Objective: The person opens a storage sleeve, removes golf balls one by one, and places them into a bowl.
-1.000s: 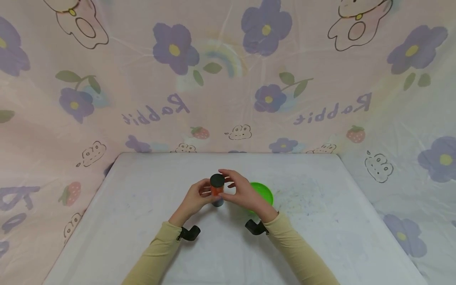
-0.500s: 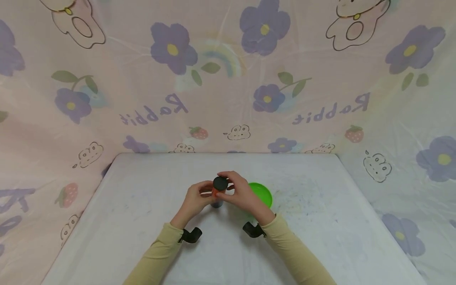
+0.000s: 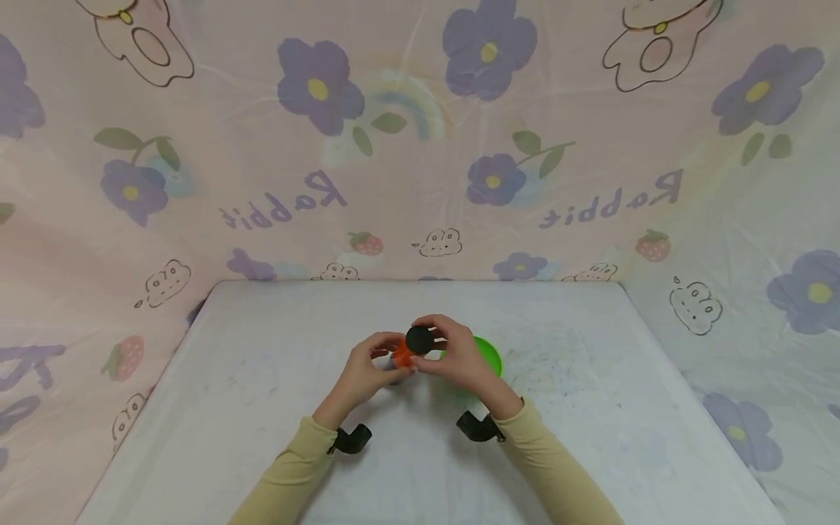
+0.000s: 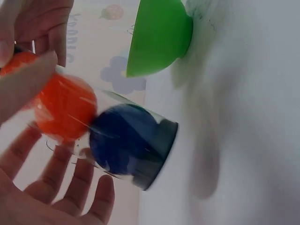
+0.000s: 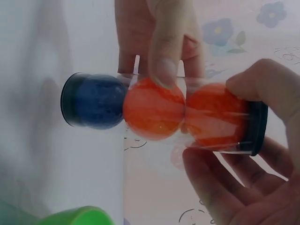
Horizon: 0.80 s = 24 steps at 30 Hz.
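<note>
A clear plastic tube with black end caps holds two orange balls and a dark blue ball. It is lifted above the white table, tilted, with its upper black cap leaning right in the head view. My left hand grips the tube around its middle, thumb on one side and fingers on the other. Near the upper cap, my right hand holds the orange end between thumb and fingers. The blue-ball end is lowest, mostly hidden by the left hand in the head view.
A green bowl stands on the white table just behind the right hand, partly covered by it. Black curved wrist pieces sit below both wrists. A patterned cloth hangs behind and at the sides.
The tube has gone from nearly upright to tilted, its upper cap swinging to the right. My right hand has moved slightly right with it; the left hand keeps its grip.
</note>
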{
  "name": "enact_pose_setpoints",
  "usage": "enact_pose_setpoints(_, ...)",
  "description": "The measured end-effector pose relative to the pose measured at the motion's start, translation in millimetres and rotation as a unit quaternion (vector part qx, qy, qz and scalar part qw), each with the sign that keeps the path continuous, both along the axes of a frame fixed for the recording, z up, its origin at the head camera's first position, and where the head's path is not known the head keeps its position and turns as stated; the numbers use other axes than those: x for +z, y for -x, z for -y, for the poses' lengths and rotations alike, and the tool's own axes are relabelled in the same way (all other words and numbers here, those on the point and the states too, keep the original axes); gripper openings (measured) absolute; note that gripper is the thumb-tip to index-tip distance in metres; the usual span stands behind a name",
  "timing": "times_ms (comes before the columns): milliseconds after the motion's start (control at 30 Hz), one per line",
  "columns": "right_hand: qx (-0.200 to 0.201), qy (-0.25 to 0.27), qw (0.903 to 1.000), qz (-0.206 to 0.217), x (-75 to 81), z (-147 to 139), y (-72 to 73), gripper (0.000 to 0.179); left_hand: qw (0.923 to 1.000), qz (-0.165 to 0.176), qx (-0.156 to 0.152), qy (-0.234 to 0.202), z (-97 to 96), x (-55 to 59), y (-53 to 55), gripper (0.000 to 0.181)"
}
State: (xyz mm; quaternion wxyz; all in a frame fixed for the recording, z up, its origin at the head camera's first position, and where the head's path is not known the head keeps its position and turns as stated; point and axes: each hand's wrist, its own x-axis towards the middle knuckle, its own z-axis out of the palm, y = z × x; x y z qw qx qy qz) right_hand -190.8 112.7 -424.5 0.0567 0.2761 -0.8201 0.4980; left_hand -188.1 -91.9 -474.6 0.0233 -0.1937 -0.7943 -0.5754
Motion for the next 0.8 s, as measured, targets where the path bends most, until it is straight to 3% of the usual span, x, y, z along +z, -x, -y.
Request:
enact_pose_setpoints(233, 0.01, 0.037, 0.9988, 0.032, 5.9, -6.1, -9.1, 0.049, 0.9994, -0.026, -0.022, 0.001, 3.8, 0.8, -9.2, 0.06)
enact_pose_setpoints(500, 0.027, 0.054, 0.9938, 0.093, 10.5, -10.9, -12.0, 0.05, 0.9991, -0.033, -0.02, 0.018, 5.3, 5.8, -13.1, 0.058)
enact_pose_setpoints(800, 0.037, 0.027, 0.9963, 0.072, 33.6, -10.7, -27.0, 0.051, 0.9974, -0.03, -0.009, 0.065, 8.6, 10.7, -18.0, 0.055)
